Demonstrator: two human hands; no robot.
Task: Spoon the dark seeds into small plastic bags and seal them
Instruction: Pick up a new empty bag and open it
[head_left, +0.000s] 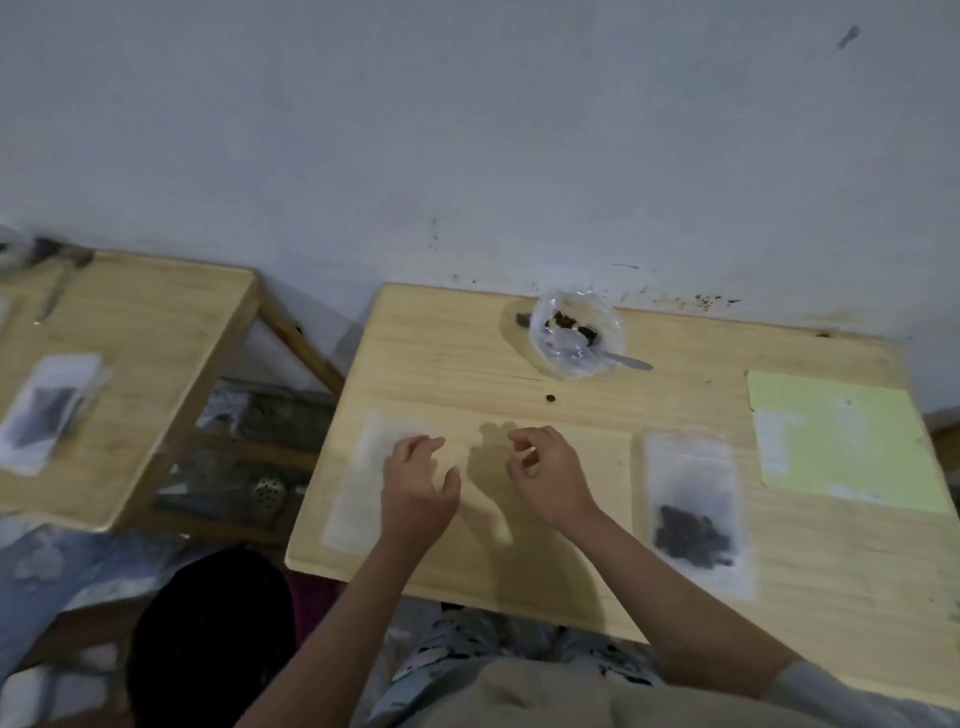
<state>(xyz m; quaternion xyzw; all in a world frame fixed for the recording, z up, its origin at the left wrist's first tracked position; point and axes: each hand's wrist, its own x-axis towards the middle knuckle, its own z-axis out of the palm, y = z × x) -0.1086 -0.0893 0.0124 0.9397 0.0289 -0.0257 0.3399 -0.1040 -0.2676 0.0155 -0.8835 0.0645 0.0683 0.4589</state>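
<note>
Clear, flimsy plastic is what the left hand (415, 486) hovers over: an empty bag (363, 483) lying flat on the worktop (571, 405), while both that hand and the right hand (550, 478) hang with loosely curled fingers and hold nothing. Such film is light, limp and slippery, so it is best pinched at its open top edge. Right of the empty bag lies a filled bag (696, 514), and beyond it stand the bowl (576, 332) of dark seeds (569, 323) and the spoon (621, 359).

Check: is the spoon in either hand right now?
No. The spoon rests in the clear bowl at the back of the table, and both the left hand and right hand hold nothing.
</note>
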